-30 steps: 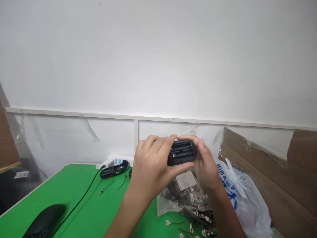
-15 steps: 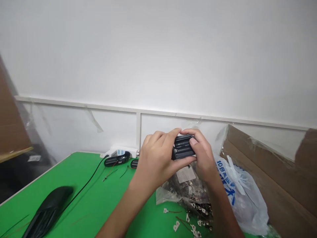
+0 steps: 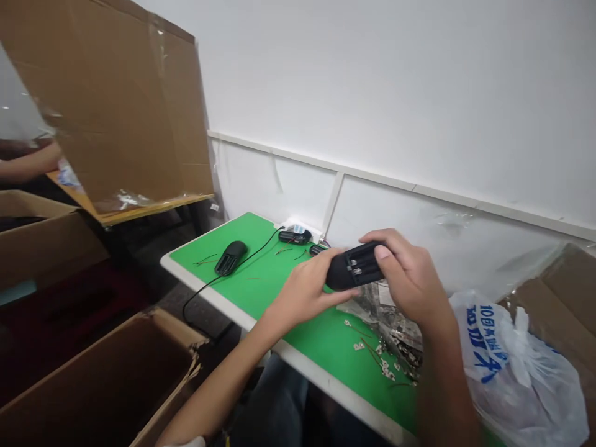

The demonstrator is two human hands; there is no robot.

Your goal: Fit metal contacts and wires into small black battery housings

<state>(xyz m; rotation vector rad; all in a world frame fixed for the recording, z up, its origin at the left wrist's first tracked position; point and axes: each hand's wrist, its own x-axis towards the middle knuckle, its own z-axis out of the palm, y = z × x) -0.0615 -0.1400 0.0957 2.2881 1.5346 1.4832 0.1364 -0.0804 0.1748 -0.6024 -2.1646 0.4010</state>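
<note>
Head view: left hand and right hand wrap their fingers round a black battery housing above the green table, metal contacts showing inside (looks done there, covered end unclear), loose wired tabs lying below.

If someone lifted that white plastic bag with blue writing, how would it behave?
The white plastic bag would probably sag and change shape, since its thin film looks wrinkled. Its bunched-up top might make a handy grip.
</note>
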